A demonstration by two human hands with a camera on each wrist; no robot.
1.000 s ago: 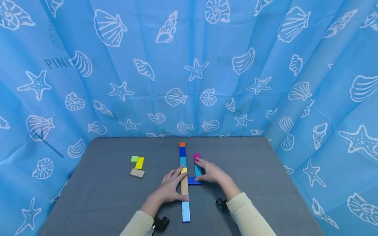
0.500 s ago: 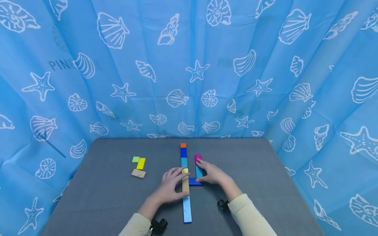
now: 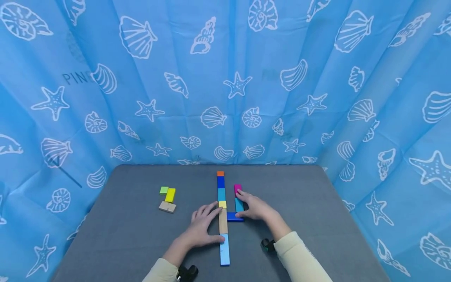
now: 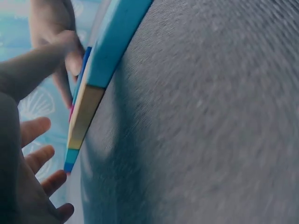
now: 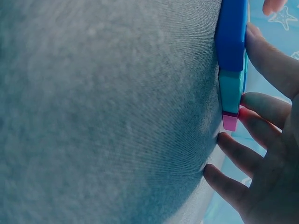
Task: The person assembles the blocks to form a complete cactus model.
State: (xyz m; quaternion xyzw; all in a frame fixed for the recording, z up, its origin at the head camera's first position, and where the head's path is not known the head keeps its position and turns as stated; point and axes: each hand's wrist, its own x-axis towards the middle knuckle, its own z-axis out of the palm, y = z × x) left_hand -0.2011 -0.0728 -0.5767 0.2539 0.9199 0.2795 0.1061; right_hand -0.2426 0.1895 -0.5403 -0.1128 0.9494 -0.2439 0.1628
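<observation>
A straight column of flat blocks lies on the table: orange (image 3: 220,173), dark blue (image 3: 220,182), teal (image 3: 221,194), yellow (image 3: 222,205), plain wood (image 3: 223,223) and light blue (image 3: 224,252). To its right, a blue block (image 3: 235,217) lies crosswise, with a teal block (image 3: 239,203) and a pink block (image 3: 237,188) running away from it. My left hand (image 3: 199,229) is spread at the column's left, thumb over the wood and light blue junction; contact is unclear. Fingers of my right hand (image 3: 256,206) rest on the pink block, thumb on the crosswise blue one (image 5: 232,35).
Left of the column lie a small green block (image 3: 164,190), a yellow block (image 3: 170,195) and a wooden block (image 3: 167,207), close together. A blue shell-patterned curtain (image 3: 225,98) surrounds the grey table (image 3: 123,243) at the back and sides.
My left hand's fingers lifted and drew back slightly to the left, uncovering more of the yellow and wood blocks. My right hand keeps its place. The whole view shifted a little.
</observation>
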